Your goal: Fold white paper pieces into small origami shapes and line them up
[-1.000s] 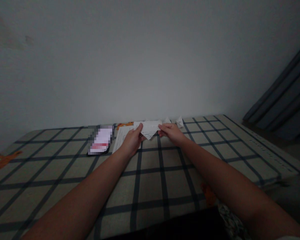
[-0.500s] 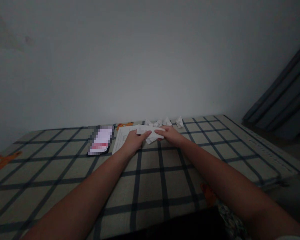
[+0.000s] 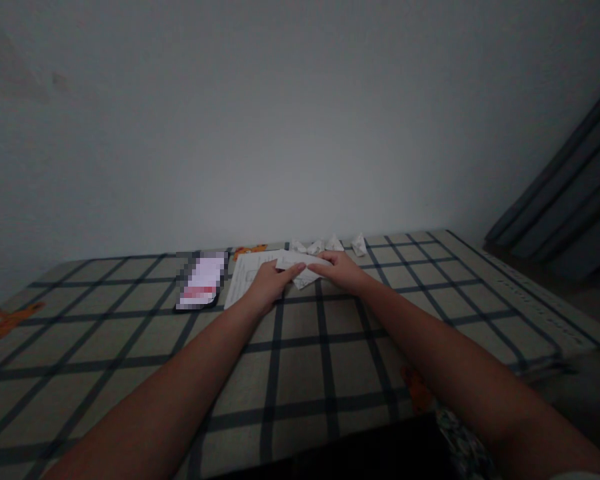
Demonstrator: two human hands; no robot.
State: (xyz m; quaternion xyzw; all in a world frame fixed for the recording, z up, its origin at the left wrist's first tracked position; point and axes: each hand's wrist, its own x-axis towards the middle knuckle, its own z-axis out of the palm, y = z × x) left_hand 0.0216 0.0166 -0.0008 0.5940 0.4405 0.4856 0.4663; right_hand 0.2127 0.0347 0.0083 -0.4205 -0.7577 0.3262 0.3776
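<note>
A folded piece of white paper [image 3: 300, 268] lies low over the checked bed cover [image 3: 305, 347], far out in front of me. My left hand [image 3: 267, 285] grips its left end, fingers closed over the top. My right hand [image 3: 341, 270] pinches its right end, fingertips nearly meeting the left hand's. Under the left hand lies a flat printed white sheet [image 3: 245, 273].
A phone with a lit screen [image 3: 203, 280] lies left of the sheet. Several small folded paper shapes [image 3: 330, 244] stand along the wall behind the hands. A grey wall closes the far side; dark curtains [image 3: 570, 220] hang at the right, past the bed's edge.
The folded paper was held up and spread wide a second ago; both hands have lowered it to the bed and drawn closer together over it.
</note>
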